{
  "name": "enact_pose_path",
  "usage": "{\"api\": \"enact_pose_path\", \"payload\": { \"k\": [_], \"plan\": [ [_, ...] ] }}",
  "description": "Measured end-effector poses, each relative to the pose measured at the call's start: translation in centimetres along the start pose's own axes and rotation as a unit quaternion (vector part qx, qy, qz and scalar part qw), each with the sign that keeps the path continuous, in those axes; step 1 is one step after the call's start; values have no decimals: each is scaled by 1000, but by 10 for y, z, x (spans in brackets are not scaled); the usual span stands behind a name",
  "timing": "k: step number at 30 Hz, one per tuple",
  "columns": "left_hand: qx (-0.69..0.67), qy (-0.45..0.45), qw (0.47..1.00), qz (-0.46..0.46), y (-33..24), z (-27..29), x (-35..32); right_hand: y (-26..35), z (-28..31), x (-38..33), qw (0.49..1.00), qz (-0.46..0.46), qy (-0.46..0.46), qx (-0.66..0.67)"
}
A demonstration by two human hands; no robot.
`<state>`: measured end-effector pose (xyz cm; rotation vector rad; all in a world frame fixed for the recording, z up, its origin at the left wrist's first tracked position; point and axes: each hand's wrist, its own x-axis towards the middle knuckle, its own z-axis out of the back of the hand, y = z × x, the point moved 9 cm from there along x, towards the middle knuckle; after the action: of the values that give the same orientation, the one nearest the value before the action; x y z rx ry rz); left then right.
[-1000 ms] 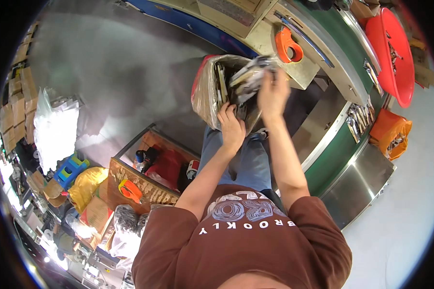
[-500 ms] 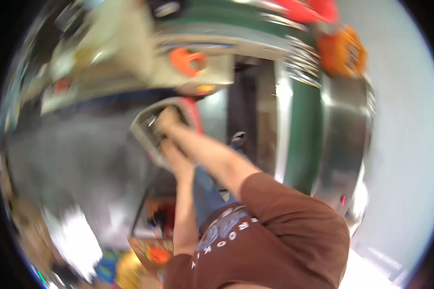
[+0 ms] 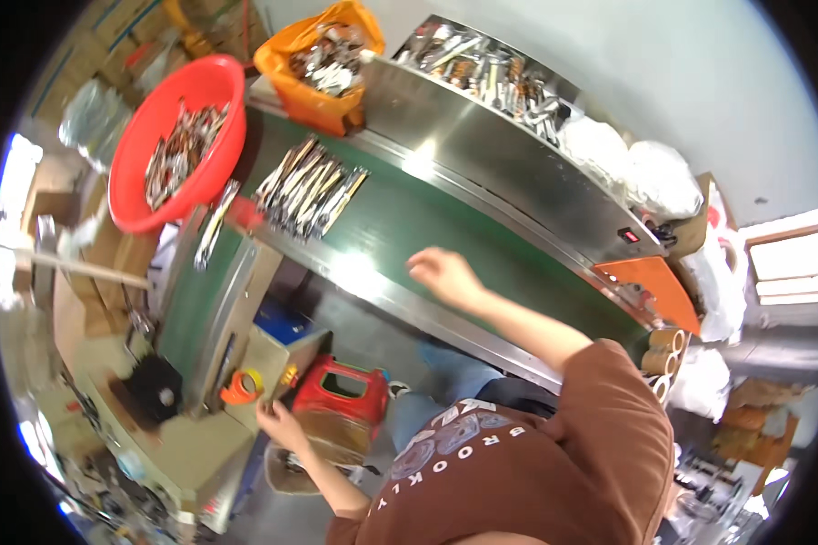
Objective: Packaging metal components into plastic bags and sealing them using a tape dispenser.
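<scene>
My right hand (image 3: 447, 275) hovers over the green conveyor belt (image 3: 386, 213), fingers loosely bent with nothing visible in them. Lower on the left, my left hand (image 3: 284, 427) is near an orange tape roll (image 3: 243, 388) on a beige bench, its fingers slightly apart and apparently bare. A red plastic stool (image 3: 344, 392) stands on the floor beyond that hand. Below the stool, an open brown-lined container (image 3: 330, 434) is partly covered by my left forearm. Several long, thin wrapped pieces with pale handles (image 3: 307, 189) lie side by side on the belt's far left part.
A red basin (image 3: 125, 186) and an orange bag-lined bin (image 3: 339, 116) hold similar pieces at the far left. Behind the belt runs a steel trough (image 3: 482, 136) with more of them. White plastic bags (image 3: 659, 177) and stacked tape rolls (image 3: 665, 352) are at the right.
Both hands have left the container they were reaching into. My right hand is now above the belt, and the left has separated from it. The view has turned toward the belt.
</scene>
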<state>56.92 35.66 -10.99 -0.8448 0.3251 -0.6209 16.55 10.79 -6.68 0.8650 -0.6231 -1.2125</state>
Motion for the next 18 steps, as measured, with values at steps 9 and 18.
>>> {"api": "enact_pose_path", "payload": {
  "k": [9, 18],
  "plan": [
    [-179, 362, 856, -322, -477, -279, 19, -117, 316, 72, 915, -72, -306, 253],
    [109, 382, 709, -582, -629, -524, 44, -323, 393, 161, 902, -345, -260, -4]
  ]
}}
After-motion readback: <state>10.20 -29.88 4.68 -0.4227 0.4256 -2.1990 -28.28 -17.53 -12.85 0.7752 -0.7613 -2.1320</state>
